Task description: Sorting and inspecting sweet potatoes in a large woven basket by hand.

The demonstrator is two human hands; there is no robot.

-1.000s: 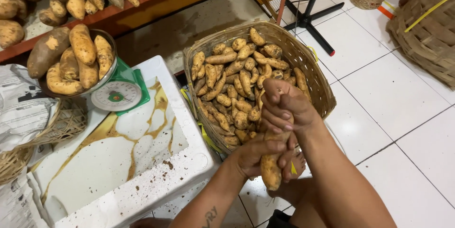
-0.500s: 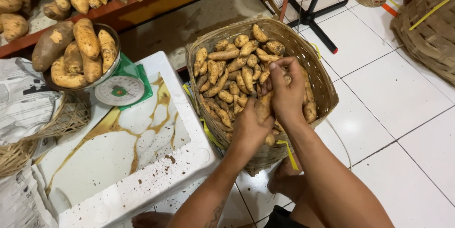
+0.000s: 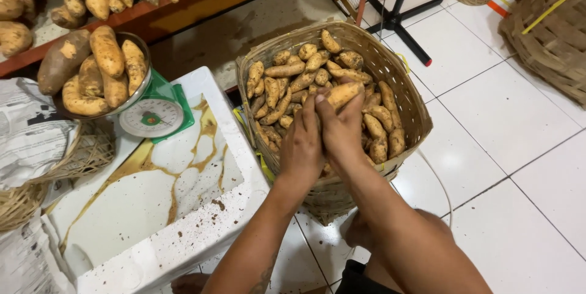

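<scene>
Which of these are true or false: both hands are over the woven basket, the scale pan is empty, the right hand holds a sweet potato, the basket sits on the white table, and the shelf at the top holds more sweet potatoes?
1. Both hands are over the woven basket. True.
2. The scale pan is empty. False: it is piled with large sweet potatoes.
3. The right hand holds a sweet potato. True, with the left hand close beside it.
4. The basket sits on the white table. False: it stands on the tiled floor beside the table.
5. The shelf at the top holds more sweet potatoes. True.
</scene>
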